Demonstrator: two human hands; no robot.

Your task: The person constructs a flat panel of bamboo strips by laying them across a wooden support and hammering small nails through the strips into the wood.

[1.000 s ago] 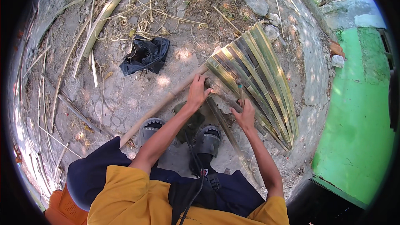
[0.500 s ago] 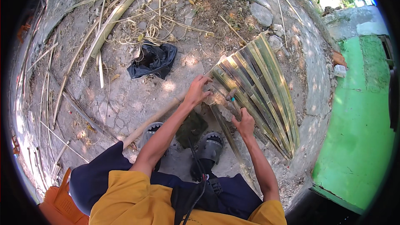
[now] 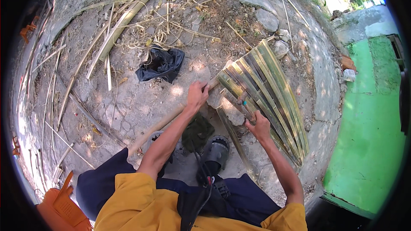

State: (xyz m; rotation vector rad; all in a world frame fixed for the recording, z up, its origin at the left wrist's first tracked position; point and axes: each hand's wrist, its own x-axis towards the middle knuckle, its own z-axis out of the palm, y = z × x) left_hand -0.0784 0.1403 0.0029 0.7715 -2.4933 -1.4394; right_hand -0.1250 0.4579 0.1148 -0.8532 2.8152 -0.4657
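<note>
The person sits low over a stony dirt ground (image 3: 128, 102), with both forearms coming up from the lower edge of the view. The left hand (image 3: 197, 96) is closed around the end of a long pale bamboo pole (image 3: 167, 122), which lies on the ground and runs from lower left up toward the mat. The grip of this hand is together, clamped on the pole near its upper end.

The right hand (image 3: 258, 125) rests at the lower edge of a mat of flat bamboo slats (image 3: 265, 90). Its fingers are closed on one loose slat (image 3: 239, 102) that sticks out from the mat, so this grip is also clamped. The mat lies flat on the ground, just in front of the person and a little to the right, with green and yellow strips side by side, slanted from upper left to lower right.

Between the two forearms there is a dark green cloth (image 3: 197, 131) on the ground, and just beside it a grey sandal (image 3: 215, 154) on the person's foot. A black plastic bag (image 3: 162, 64) lies further up, well apart from the hands. Long split bamboo strips (image 3: 115, 34) lie scattered at the upper left. A green painted surface (image 3: 368, 124) is at the right side, and an orange plastic thing (image 3: 60, 205) is at the lower left.
</note>
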